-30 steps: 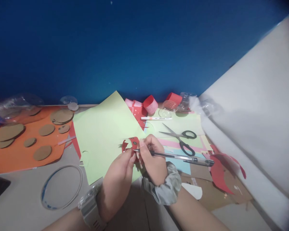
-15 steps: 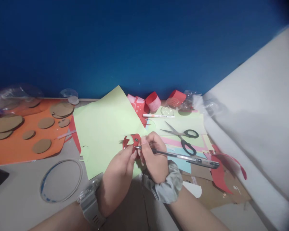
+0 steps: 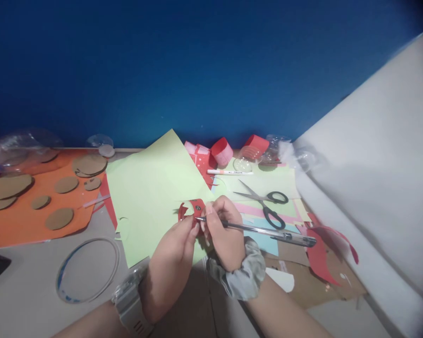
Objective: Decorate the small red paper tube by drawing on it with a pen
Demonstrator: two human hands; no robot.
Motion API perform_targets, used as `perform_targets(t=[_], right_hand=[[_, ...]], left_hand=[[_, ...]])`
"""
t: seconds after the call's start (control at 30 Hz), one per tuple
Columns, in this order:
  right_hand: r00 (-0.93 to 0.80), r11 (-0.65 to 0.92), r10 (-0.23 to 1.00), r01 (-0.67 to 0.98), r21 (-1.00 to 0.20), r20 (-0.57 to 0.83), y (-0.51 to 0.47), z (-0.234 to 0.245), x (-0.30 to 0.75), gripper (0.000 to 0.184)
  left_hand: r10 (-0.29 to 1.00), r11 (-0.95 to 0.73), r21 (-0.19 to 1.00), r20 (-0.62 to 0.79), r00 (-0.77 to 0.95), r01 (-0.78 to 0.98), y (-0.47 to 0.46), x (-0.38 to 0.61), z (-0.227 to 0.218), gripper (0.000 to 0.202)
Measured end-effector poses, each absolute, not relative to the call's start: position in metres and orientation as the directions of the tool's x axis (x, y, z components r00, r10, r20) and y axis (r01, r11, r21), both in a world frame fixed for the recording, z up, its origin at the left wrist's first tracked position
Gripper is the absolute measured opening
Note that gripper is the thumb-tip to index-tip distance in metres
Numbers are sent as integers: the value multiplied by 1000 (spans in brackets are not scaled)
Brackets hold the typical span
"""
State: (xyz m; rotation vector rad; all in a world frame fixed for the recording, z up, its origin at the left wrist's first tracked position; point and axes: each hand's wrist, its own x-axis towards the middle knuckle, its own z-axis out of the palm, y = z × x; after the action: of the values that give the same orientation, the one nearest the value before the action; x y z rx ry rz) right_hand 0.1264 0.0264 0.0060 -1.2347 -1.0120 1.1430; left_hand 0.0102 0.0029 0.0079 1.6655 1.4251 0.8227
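My left hand (image 3: 174,251) is closed on a small red paper cutout (image 3: 198,206) with dark round marks on it. In my right hand (image 3: 226,234) is a clear-barrelled pen (image 3: 270,231), its tip touching or just over the red piece near my left fingertips. Both hands are close together over the lower edge of a large light green paper sheet (image 3: 155,173). My fingers hide the lower part of the cutout. To the right of my right hand lie open scissors (image 3: 264,199) with black handles.
Cardboard discs (image 3: 59,218) rest on orange paper (image 3: 7,227) at left, near a ring-shaped hoop (image 3: 88,270). Behind are red paper rings (image 3: 222,151), a white marker (image 3: 230,172) and clear plastic domes (image 3: 245,159). Red paper strips (image 3: 320,260) lie right, beside a white wall (image 3: 380,131).
The camera view has shifted slightly, so the table contents sit a little lower and further left. Both hands keep nearly the same pose, with the pen tip still at the red cutout.
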Motion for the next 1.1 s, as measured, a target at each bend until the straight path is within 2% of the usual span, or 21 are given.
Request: perform_targets(t=[0.23, 0.57, 0.77, 1.1], right_hand=[[194, -3, 981, -31, -1000, -9, 26, 6, 126, 34], [179, -8, 984, -32, -999, -14, 26, 5, 126, 33], [169, 3, 986, -29, -1000, -2, 25, 5, 127, 32], [170, 14, 985, -12, -1000, 11, 26, 5, 126, 33]], left_hand=[[991, -89, 874, 30, 129, 478, 3, 12, 4, 23], [986, -4, 878, -77, 148, 480, 3, 10, 7, 24], [990, -60, 875, -9, 142, 480, 3, 11, 7, 24], [988, -12, 872, -66, 141, 490, 4, 11, 8, 24]])
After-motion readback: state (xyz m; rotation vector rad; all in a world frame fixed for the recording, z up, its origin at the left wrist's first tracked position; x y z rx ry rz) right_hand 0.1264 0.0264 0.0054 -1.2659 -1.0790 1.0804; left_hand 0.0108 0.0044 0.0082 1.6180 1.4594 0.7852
